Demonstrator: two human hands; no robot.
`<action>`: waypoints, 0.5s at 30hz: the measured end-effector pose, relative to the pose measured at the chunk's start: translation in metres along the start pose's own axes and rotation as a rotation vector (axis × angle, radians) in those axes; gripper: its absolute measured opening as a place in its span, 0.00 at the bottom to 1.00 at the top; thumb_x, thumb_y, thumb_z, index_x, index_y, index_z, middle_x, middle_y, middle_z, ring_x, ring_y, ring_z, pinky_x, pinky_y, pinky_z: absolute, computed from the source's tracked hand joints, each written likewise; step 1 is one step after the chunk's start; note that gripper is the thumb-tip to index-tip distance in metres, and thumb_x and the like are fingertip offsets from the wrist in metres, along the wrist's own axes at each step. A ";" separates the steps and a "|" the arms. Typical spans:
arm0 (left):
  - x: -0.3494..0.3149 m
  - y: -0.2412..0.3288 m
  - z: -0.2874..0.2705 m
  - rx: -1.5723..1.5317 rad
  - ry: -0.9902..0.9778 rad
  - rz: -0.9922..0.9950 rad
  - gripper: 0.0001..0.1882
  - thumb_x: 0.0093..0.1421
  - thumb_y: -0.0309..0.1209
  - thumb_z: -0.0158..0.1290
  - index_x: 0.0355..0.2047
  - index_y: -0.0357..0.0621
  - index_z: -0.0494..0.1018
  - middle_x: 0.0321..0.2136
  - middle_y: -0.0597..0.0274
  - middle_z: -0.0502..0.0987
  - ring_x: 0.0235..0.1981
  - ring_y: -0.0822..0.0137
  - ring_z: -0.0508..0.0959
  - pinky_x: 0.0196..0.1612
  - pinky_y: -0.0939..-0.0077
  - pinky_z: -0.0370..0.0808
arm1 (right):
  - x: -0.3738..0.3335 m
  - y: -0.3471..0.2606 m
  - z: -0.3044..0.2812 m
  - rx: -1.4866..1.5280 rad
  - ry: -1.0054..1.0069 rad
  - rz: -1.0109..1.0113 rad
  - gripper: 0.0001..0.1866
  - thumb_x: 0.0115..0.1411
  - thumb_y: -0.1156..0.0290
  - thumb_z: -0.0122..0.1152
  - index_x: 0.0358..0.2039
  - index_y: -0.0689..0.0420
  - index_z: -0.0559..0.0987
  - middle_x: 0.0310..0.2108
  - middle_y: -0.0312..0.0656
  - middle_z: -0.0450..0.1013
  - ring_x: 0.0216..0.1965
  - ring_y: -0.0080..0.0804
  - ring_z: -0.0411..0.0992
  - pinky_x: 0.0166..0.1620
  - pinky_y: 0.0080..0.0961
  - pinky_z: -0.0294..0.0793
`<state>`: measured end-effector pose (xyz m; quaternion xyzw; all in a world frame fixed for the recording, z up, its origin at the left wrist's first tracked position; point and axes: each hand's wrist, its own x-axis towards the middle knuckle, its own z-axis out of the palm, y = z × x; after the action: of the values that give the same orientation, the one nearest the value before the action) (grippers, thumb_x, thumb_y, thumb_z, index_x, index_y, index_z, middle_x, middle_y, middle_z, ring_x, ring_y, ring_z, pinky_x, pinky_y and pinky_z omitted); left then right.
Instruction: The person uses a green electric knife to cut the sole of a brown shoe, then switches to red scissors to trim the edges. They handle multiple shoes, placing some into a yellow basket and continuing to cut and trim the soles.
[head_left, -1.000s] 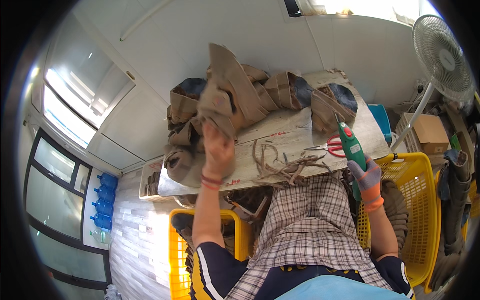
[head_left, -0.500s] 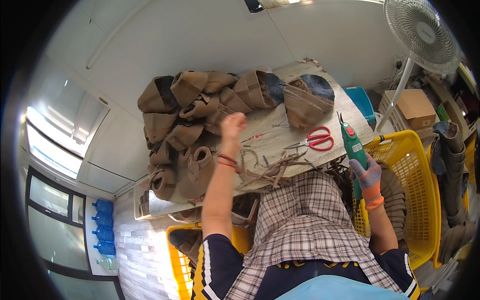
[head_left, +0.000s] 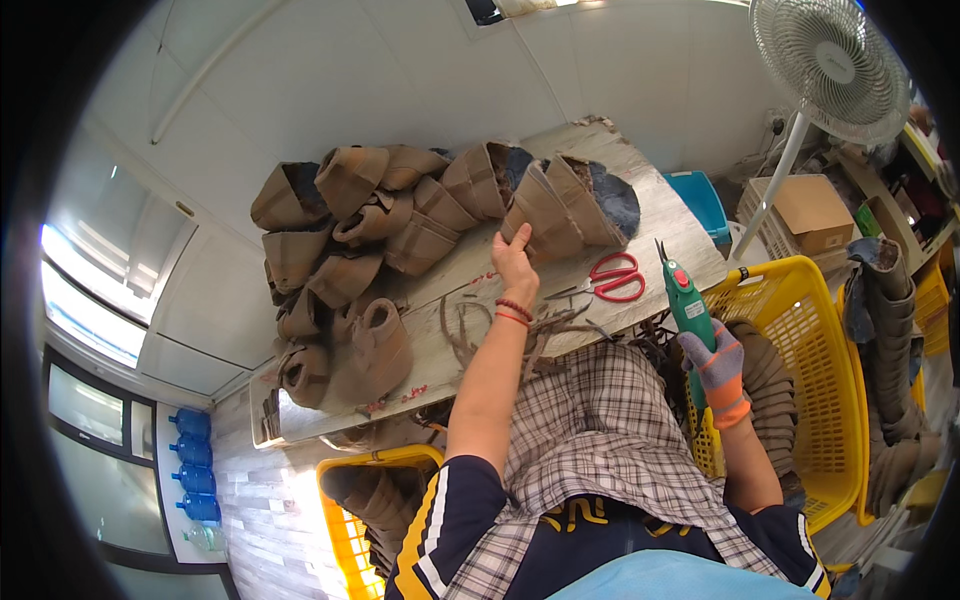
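1. Since the earlier frame, the left hand [head_left: 515, 270] has moved rightward across the table [head_left: 435, 290] and now meets the near left edge of a brown boot upper [head_left: 555, 215].
2. The table carries all the loose work. Its left end and far edge are crowded, while a strip of bare top runs between the pieces and the person.
3. Yellow baskets flank the person: the right basket [head_left: 825, 400] holds a stack of nested brown pieces [head_left: 770, 380], and the left basket [head_left: 345, 530] holds more. Whether either load is finished or waiting, I cannot tell.
4. The heap of boot uppers [head_left: 295, 255] covers the table's left side, with a single one [head_left: 385, 350] standing at its near side. Nothing visible marks these as done or undone.
5. The boot upper at the left hand lies on the table at the right end of the row, its blue lining facing right. Bare fingertips touch it; whether they pinch it, I cannot tell.
6. The gloved right hand [head_left: 715, 365] is wrapped around a green cutter [head_left: 685, 300], blades pointing up and well clear of the fabric, so no cut is under way.
7. Red-handled scissors [head_left: 612, 279] lie unheld.
8. Brown strips [head_left: 545, 325] near the table's front edge look like offcuts, so some cutting appears done.
9. Tiny red scraps [head_left: 415, 392] dot the top.
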<state>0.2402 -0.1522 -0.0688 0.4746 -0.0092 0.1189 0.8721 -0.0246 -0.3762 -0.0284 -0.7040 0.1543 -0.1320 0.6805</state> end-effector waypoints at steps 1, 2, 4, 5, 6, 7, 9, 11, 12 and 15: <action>-0.003 0.021 -0.011 0.144 -0.066 0.123 0.15 0.55 0.27 0.59 0.41 0.34 0.70 0.38 0.61 0.76 0.38 0.67 0.72 0.44 0.76 0.69 | 0.000 -0.001 0.003 -0.006 -0.013 -0.012 0.19 0.54 0.64 0.65 0.42 0.62 0.74 0.23 0.33 0.70 0.20 0.19 0.67 0.24 0.19 0.66; -0.005 0.042 -0.026 0.293 -0.128 0.246 0.13 0.56 0.27 0.58 0.39 0.34 0.70 0.37 0.61 0.76 0.37 0.69 0.72 0.43 0.76 0.70 | 0.001 -0.002 0.007 -0.011 -0.032 -0.023 0.19 0.55 0.64 0.65 0.42 0.63 0.74 0.23 0.33 0.70 0.20 0.19 0.67 0.24 0.19 0.66; -0.015 0.080 -0.050 0.731 -0.158 0.452 0.11 0.58 0.28 0.56 0.36 0.34 0.69 0.34 0.62 0.76 0.34 0.74 0.70 0.40 0.80 0.69 | 0.002 -0.005 0.014 -0.028 -0.063 -0.065 0.20 0.53 0.65 0.67 0.43 0.63 0.74 0.24 0.33 0.71 0.21 0.17 0.67 0.25 0.17 0.67; -0.020 0.098 -0.057 0.731 -0.131 0.467 0.13 0.58 0.29 0.56 0.34 0.33 0.66 0.31 0.58 0.74 0.33 0.73 0.68 0.39 0.77 0.69 | 0.003 -0.003 0.016 -0.060 -0.077 -0.112 0.21 0.53 0.64 0.68 0.43 0.62 0.75 0.25 0.33 0.72 0.22 0.16 0.68 0.26 0.16 0.69; -0.028 0.123 -0.060 0.720 -0.045 0.486 0.12 0.58 0.29 0.56 0.36 0.33 0.68 0.32 0.58 0.75 0.33 0.73 0.69 0.40 0.78 0.69 | 0.004 -0.002 0.020 -0.085 -0.096 -0.162 0.22 0.52 0.62 0.69 0.42 0.62 0.75 0.25 0.33 0.73 0.23 0.15 0.69 0.27 0.15 0.70; -0.029 0.142 -0.070 0.516 0.045 0.364 0.12 0.59 0.30 0.55 0.38 0.34 0.69 0.35 0.60 0.76 0.35 0.72 0.71 0.42 0.76 0.69 | 0.004 -0.002 0.025 -0.128 -0.088 -0.203 0.25 0.49 0.59 0.71 0.43 0.61 0.76 0.27 0.36 0.76 0.26 0.19 0.73 0.30 0.17 0.73; -0.030 0.182 -0.094 -0.034 -0.020 0.104 0.15 0.60 0.30 0.54 0.45 0.35 0.69 0.45 0.58 0.75 0.45 0.64 0.74 0.50 0.69 0.71 | 0.005 -0.005 0.032 -0.311 -0.082 -0.372 0.28 0.47 0.58 0.72 0.44 0.60 0.76 0.29 0.40 0.77 0.26 0.23 0.74 0.30 0.20 0.74; -0.040 0.224 -0.111 -0.257 -0.008 -0.124 0.15 0.62 0.31 0.50 0.46 0.34 0.69 0.48 0.54 0.74 0.49 0.60 0.73 0.54 0.65 0.70 | 0.005 -0.022 0.042 -0.491 -0.096 -0.562 0.32 0.41 0.56 0.75 0.45 0.59 0.76 0.31 0.46 0.78 0.26 0.34 0.76 0.31 0.27 0.75; -0.045 0.240 -0.120 -0.322 0.023 -0.215 0.14 0.63 0.31 0.49 0.46 0.34 0.69 0.48 0.53 0.73 0.49 0.59 0.73 0.54 0.63 0.70 | 0.005 -0.027 0.046 -0.543 -0.108 -0.640 0.33 0.40 0.57 0.75 0.46 0.58 0.76 0.30 0.46 0.77 0.26 0.36 0.76 0.31 0.27 0.75; -0.051 0.249 -0.157 -0.490 0.005 -0.426 0.12 0.65 0.32 0.45 0.42 0.36 0.71 0.43 0.53 0.76 0.47 0.58 0.75 0.53 0.61 0.72 | 0.007 -0.033 0.059 -0.649 -0.115 -0.900 0.34 0.38 0.57 0.75 0.46 0.57 0.76 0.28 0.45 0.77 0.25 0.40 0.75 0.29 0.29 0.75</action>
<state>0.1213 0.0977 0.0443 0.2415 0.0640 -0.0710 0.9657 0.0064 -0.3243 0.0017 -0.8799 -0.1665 -0.3167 0.3126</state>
